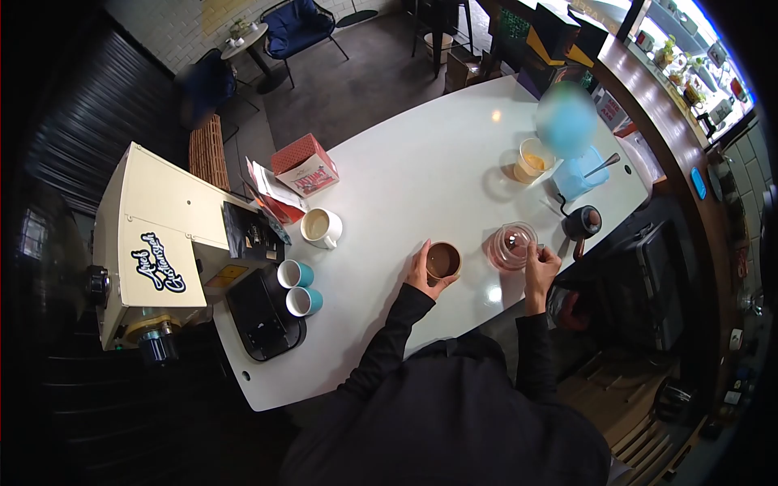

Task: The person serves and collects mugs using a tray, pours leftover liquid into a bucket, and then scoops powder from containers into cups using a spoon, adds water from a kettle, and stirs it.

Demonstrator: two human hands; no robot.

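Observation:
My left hand is wrapped round the side of a brown cup, which seems to hold a brown liquid. Just to the right is a round clear glass vessel with a reddish tint inside. At its right edge, my right hand is closed, fingers pinched as if on its handle; the grip itself is partly hidden. Past that hand lies a small dark pot-like item with a handle.
A white mug and two teal cups stand left, by a cream machine with a black tray. A red box is behind. On the right are a tan cup and a blue container on the white table.

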